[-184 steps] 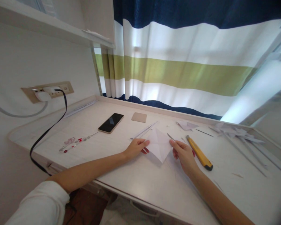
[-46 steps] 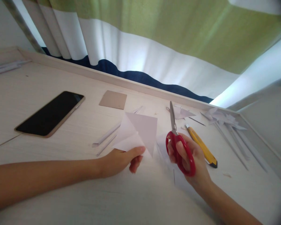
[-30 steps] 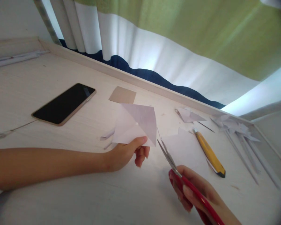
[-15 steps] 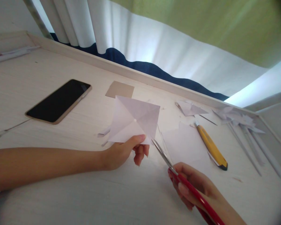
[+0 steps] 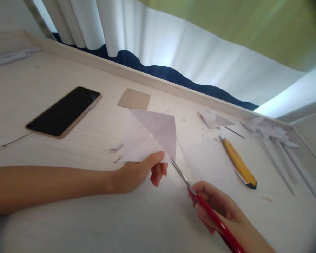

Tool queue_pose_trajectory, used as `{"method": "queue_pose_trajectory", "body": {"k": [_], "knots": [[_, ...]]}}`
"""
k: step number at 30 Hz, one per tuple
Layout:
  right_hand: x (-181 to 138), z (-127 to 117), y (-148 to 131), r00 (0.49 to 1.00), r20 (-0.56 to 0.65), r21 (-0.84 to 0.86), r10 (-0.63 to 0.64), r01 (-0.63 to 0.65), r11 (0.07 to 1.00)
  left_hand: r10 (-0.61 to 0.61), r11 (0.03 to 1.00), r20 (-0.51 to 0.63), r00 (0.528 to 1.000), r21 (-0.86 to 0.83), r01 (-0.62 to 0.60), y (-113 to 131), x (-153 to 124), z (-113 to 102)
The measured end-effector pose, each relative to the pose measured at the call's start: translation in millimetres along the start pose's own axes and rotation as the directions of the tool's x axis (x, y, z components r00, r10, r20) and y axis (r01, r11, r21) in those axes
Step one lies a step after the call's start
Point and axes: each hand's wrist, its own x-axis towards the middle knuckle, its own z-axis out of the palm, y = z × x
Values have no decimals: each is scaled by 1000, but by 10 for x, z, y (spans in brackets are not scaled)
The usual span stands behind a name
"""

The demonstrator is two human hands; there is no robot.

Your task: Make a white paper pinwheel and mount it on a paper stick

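Note:
A creased square of white paper (image 5: 147, 128) is pinched by its lower edge in my left hand (image 5: 139, 172), thumb on top and fingers below. Diagonal folds cross at a small pale spot near its middle. My right hand (image 5: 221, 207) is closed round red-handled scissors (image 5: 209, 211). Their metal blades point up and left, and the tips meet the paper's lower right corner, just right of my left thumb. The blades look nearly closed together. White sheets (image 5: 210, 158) lie flat on the table behind the scissors.
A phone (image 5: 64, 112) lies at left, near a beige card square (image 5: 135, 99). To the right are a yellow utility knife (image 5: 239, 163), a folded paper piece (image 5: 217, 120) and several paper pinwheels (image 5: 271, 131) with rolled sticks. A raised rim (image 5: 158, 88) runs along the table's back under curtains.
The scissor blades have come closer together at the paper's corner. The paper's right side now bends slightly. My left hand has hardly moved.

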Motion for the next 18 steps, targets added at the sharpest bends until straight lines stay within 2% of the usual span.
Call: {"method": "queue_pose_trajectory", "body": {"k": [4, 8, 11, 18], "knots": [[-6, 24, -29, 1000, -1, 47, 8, -8, 999, -44, 998, 76, 996, 54, 40, 21, -60, 42], [37, 31, 43, 992, 123, 181, -35, 12, 983, -27, 997, 113, 993, 76, 19, 10, -80, 51], [59, 37, 107, 986, 154, 276, -62, 18, 961, -5, 998, 127, 992, 70, -4, -1, -72, 40], [62, 68, 151, 984, 165, 323, -64, 7, 947, 22, 997, 124, 992, 73, -32, -32, -64, 42]]}}
